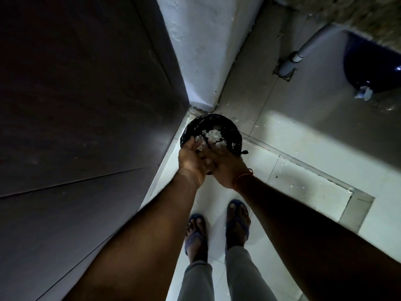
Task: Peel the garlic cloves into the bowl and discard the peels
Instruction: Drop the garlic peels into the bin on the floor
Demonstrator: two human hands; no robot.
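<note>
Peels (213, 135) drop from cupped left hand (194, 160) and right hand (225, 168), grips loosely wide, into black-lined bin (233, 129) mid-frame.

A dark panelled surface (76, 105), possibly a door or cabinet side, fills the left. It meets a whitewashed wall (201, 51) at a corner, the paint rough and flaking near the base. The floor (303, 135) is pale tile with visible grout lines and scattered white flecks. A grey pipe (303, 53) runs down to the floor at upper right. A dark blue rounded vessel (373, 66) stands near the right edge. Light falls unevenly, brightest across the central tiles.
</note>
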